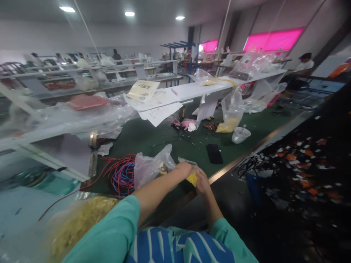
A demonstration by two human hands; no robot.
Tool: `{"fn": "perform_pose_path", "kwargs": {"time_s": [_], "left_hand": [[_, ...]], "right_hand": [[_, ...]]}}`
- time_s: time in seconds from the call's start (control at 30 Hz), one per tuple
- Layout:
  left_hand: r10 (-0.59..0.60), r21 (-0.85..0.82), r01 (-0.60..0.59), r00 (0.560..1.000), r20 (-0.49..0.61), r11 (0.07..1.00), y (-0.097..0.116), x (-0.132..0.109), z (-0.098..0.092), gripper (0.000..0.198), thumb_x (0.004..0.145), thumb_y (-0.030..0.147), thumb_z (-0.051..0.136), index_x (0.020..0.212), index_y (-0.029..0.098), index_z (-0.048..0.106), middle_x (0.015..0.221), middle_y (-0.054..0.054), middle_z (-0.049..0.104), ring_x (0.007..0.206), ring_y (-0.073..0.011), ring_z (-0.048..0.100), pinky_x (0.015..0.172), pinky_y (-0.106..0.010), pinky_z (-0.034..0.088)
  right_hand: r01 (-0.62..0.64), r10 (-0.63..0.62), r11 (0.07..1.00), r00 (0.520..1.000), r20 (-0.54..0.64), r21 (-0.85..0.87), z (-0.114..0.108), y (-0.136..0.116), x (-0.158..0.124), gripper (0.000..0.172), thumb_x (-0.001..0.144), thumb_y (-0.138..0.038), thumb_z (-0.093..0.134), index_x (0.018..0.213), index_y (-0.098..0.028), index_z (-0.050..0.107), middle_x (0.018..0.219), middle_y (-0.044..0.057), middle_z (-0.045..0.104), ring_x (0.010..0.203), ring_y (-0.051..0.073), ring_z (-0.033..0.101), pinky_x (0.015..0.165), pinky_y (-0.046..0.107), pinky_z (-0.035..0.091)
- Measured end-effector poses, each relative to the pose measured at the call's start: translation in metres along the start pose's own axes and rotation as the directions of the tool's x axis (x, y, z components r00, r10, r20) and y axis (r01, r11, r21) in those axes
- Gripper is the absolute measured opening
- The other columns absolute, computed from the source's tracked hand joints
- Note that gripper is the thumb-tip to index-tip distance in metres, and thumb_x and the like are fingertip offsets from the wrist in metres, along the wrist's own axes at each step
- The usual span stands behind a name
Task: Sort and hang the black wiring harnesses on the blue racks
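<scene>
Just over the bench's front edge, I hold a small clear plastic bag [192, 178] with yellow contents between my two hands. My left hand [184, 169] grips its upper left side, with the fingers partly hidden behind the wrist. On the right, my right hand [202, 181] has its fingers closed on the bag's other edge. The yellow contents are too small to make out singly. Left of the hands lies a larger crumpled plastic bag [150, 166] with something black and yellow in it. Beyond it is a tangle of red and blue wires [123, 175].
A black phone [214, 153] and a white cup [241, 135] lie on the green bench. Near the cup stands a clear bag of yellow pieces [229, 122]. Papers [159, 104] hang over the shelf above. At lower left is a large yellow-filled bag [82, 223].
</scene>
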State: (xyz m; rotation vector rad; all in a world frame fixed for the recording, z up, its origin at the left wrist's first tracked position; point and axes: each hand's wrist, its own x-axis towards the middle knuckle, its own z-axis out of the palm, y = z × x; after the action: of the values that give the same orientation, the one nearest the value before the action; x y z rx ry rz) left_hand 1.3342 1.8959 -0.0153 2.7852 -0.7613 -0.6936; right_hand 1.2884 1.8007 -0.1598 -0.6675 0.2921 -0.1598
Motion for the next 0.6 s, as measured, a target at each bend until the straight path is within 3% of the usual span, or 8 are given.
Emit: {"fn": "perform_pose_path", "kwargs": {"time_s": [0.2, 0.43, 0.6], "left_hand": [[-0.093, -0.037, 0.097, 0.992, 0.086, 0.995, -0.012, 0.028, 0.023, 0.026, 0.079, 0.021, 0.061, 0.104, 0.012, 0.061, 0.118, -0.01, 0.058, 0.112, -0.0239, 0.052, 0.097, -0.049, 0.038], [-0.105, -0.16, 0.109, 0.994, 0.03, 0.981, -0.013, 0.036, 0.034, 0.024, 0.077, 0.015, 0.059, 0.1, 0.01, 0.066, 0.113, -0.015, 0.061, 0.114, -0.0239, 0.049, 0.094, -0.031, 0.037], [-0.187, -0.215, 0.194, 0.981, 0.057, 0.957, -0.023, 0.046, 0.038, 0.029, 0.08, 0.026, 0.06, 0.104, 0.009, 0.061, 0.109, -0.013, 0.061, 0.104, -0.0231, 0.055, 0.09, -0.041, 0.043]], "right_hand": [[-0.001, 0.001, 0.999, 1.0, -0.003, -0.035, -0.006, 0.012, 0.009, 0.033, 0.055, -0.035, 0.079, 0.081, -0.018, 0.066, 0.086, 0.004, 0.072, 0.078, 0.019, 0.067, 0.074, 0.034, 0.054], [0.03, -0.031, 0.997, 0.999, -0.011, -0.071, -0.021, 0.022, 0.018, 0.032, 0.058, -0.036, 0.075, 0.085, -0.021, 0.067, 0.088, 0.005, 0.071, 0.084, 0.022, 0.066, 0.084, 0.039, 0.05], [-0.036, 0.047, 0.987, 0.996, 0.069, -0.156, -0.022, 0.022, 0.022, 0.037, 0.06, -0.039, 0.075, 0.091, -0.019, 0.068, 0.092, 0.008, 0.071, 0.086, 0.024, 0.065, 0.086, 0.044, 0.049]]}}
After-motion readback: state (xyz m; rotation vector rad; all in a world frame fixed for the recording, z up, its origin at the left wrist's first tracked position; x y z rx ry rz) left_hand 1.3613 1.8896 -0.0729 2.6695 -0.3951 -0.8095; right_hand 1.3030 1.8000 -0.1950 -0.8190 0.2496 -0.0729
